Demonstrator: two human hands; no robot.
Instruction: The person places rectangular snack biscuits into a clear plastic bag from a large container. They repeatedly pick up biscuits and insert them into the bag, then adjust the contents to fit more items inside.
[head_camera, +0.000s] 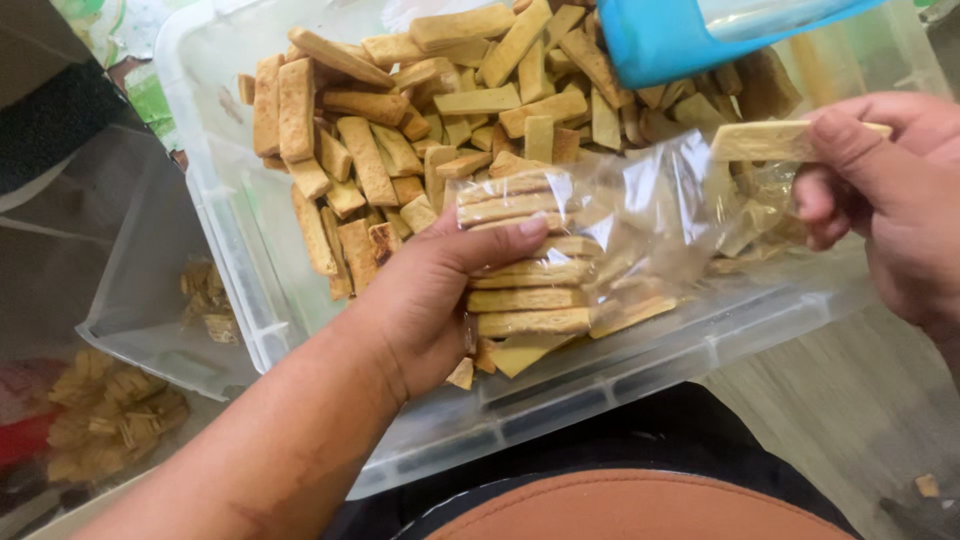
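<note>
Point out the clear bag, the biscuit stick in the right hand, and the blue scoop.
clear bag (640, 215): head view, bare film near its mouth.
biscuit stick (755, 140): head view, middle of the exposed length.
blue scoop (660, 40): head view, its blue wall.

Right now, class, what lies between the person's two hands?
In the head view, a clear bag partly filled with stacked biscuit sticks spans the gap. The left hand grips its filled end; the right hand holds a single stick at its open end.

I see one clear plastic bag (600, 250) at centre, part-filled with stacked tan biscuit sticks; more filled clear bags (110, 410) lower left.
</note>
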